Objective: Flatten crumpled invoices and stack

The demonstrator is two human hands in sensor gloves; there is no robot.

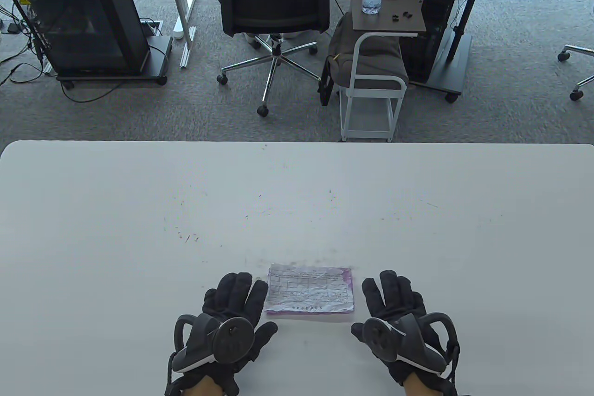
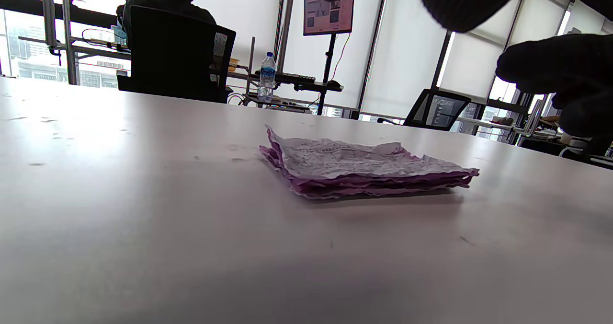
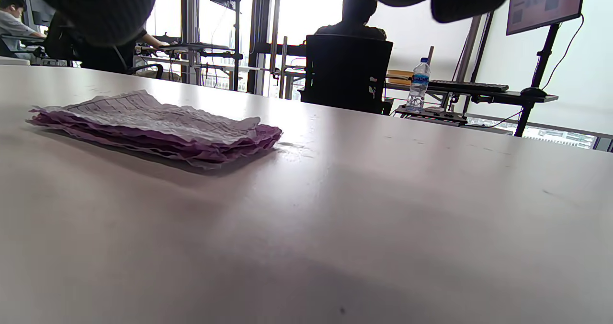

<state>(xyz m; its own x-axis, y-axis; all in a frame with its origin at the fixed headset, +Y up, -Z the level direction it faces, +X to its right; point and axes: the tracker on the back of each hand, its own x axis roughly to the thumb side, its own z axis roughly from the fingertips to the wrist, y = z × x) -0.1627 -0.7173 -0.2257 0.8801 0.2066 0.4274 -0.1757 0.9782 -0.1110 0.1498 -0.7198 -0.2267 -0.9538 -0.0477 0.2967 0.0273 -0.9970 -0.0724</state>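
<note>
Now wrinkled invoices point(image 1: 310, 293) lie stacked between flat left hand point(image 1: 230, 317) and right hand point(image 1: 394, 317).

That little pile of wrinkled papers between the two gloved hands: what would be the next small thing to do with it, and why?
Probably press a flat palm down on the stack of invoices. The left hand and right hand lie open on either side without touching it, and the wrist views show its layers still wavy and slightly lifted at the edges.
</note>
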